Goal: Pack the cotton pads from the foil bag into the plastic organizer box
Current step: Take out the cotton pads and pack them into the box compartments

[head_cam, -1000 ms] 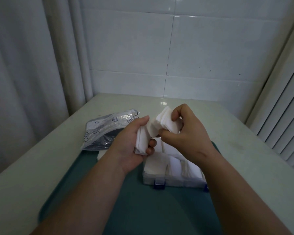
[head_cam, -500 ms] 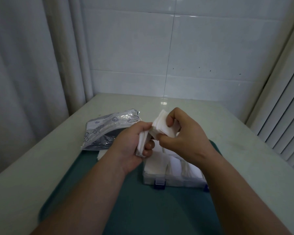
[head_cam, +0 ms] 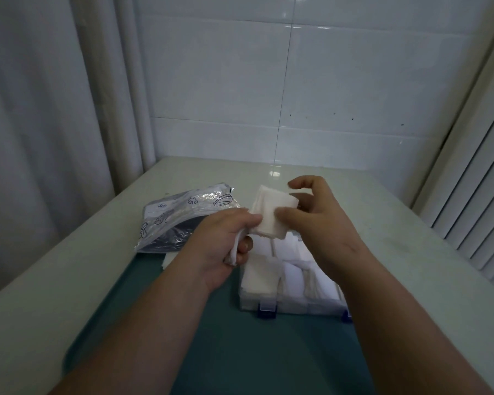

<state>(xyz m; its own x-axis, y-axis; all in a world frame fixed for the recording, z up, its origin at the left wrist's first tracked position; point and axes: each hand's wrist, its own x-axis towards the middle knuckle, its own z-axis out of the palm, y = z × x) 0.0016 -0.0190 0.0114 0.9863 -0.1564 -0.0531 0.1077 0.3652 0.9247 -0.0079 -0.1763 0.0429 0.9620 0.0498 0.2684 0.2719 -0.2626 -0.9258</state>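
left hand (head_cam: 220,240): raised over the left side of the box, fingers curled tight around a small wad of cotton pads; white edge shows under the fist, near the thumb
right hand (head_cam: 317,223): raised over the box, thumb and fingers pinching the stack, index finger lifted and crooked above its top edge
stack of cotton pads (head_cam: 271,215): held between both hands above the box, tilted, layers fanning slightly at the top; left fingertips touch its lower left corner
plastic organizer box (head_cam: 294,306): clear, lid open, sits on the mat just below the hands; blue latches on the near wall
pads in box (head_cam: 261,277): near-left compartment filled flat with white pads; compartments to the right also hold pads, partly hidden by the right wrist, count unreadable
foil bag (head_cam: 183,218): lies flat on the table left of the box, behind the left hand; silver with shell prints, near edge overlaps the mat's far-left corner
loose pads (head_cam: 169,259): white corner sticking out from under the bag's near edge
green mat (head_cam: 211,352): under the box and both forearms
table (head_cam: 54,280): pale top, set in a tiled corner; curtain to the left, slatted blind to the right
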